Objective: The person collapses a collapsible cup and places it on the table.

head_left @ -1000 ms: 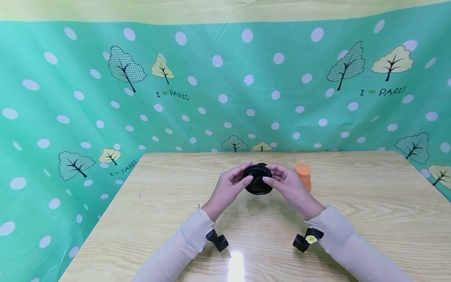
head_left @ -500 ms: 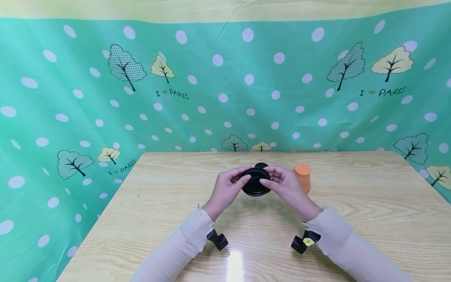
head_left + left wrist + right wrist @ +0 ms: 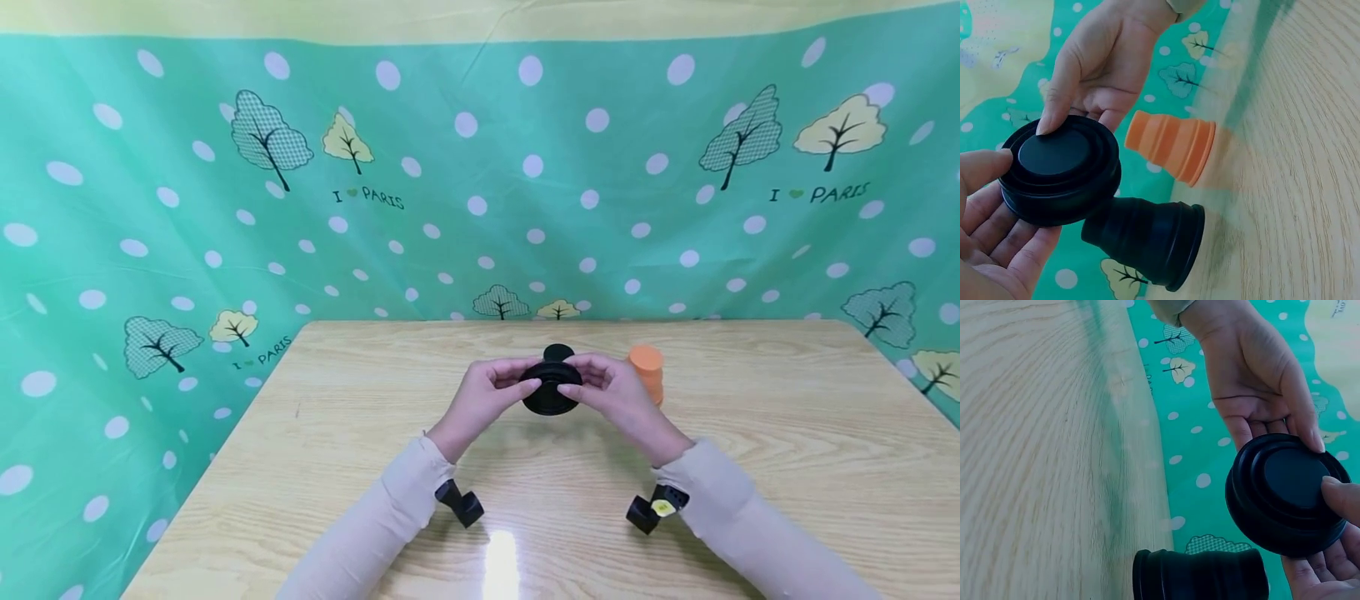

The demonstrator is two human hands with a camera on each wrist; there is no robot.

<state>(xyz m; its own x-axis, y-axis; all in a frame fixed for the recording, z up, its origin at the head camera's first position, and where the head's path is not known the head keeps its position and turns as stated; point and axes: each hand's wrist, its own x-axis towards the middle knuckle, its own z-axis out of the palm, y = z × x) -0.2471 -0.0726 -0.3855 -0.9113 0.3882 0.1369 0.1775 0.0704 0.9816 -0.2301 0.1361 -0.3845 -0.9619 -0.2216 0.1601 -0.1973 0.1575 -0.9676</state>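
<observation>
A collapsed black folding cup (image 3: 550, 398) is held above the table between both hands, its ringed face and flat round centre turned toward me. The left hand (image 3: 487, 402) grips its left rim, thumb on the face and fingers behind. From the other side the right hand (image 3: 618, 404) pinches the right rim in the same way. In the left wrist view the thumbs press the rings of this cup (image 3: 1057, 153). Just behind it, an expanded black folding cup (image 3: 1147, 240) stands upside down on the table, partly hidden in the head view.
An expanded orange folding cup (image 3: 647, 360) stands upside down behind the right hand. The wooden table (image 3: 360, 375) ends at a green dotted curtain (image 3: 420, 167). A black camera mount (image 3: 461, 504) hangs below the left wrist, another (image 3: 652, 510) below the right.
Both hands keep their hold on the collapsed black cup. It has shifted slightly left, then back right, and sits a little lower, with more of the black cup behind it showing.
</observation>
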